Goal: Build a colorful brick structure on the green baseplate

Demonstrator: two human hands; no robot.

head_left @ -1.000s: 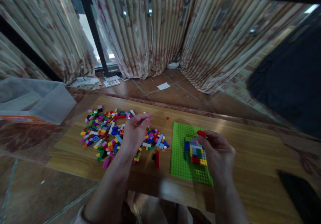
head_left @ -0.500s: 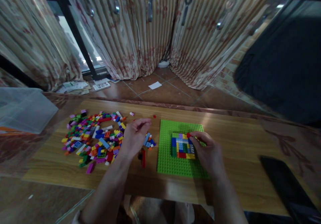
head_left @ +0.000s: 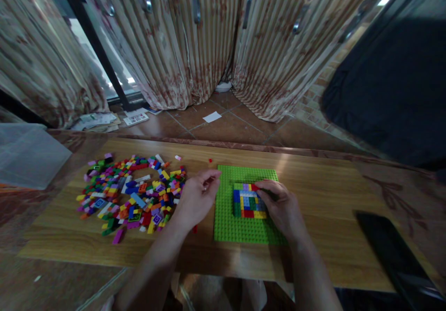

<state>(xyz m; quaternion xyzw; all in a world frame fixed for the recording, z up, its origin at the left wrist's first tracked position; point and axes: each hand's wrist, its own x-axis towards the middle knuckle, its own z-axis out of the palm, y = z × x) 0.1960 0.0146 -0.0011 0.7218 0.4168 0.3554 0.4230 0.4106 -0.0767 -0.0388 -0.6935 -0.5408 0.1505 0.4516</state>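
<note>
My right hand (head_left: 284,208) is at the upper right of a small multicoloured brick build (head_left: 248,201), its thumb and fingertips closed on a red brick (head_left: 254,187) at the build's far edge. Fingers cover part of that brick and the build's right side. The build sits on a green studded baseplate (head_left: 226,229). My left hand (head_left: 198,197) hovers at the baseplate's left edge, its fingers loosely curled and the thumb a little apart from the index finger. No brick shows in it.
A spread of loose bricks (head_left: 139,199) covers the wooden table's left part. One small red piece (head_left: 210,160) lies behind the baseplate. A translucent plastic bin (head_left: 31,155) stands at the far left, and a dark flat device (head_left: 386,250) lies at the right.
My left hand has moved right to the baseplate's edge. The red brick in my right hand has shifted slightly left, down against the build's far row. The head view has turned slightly.
</note>
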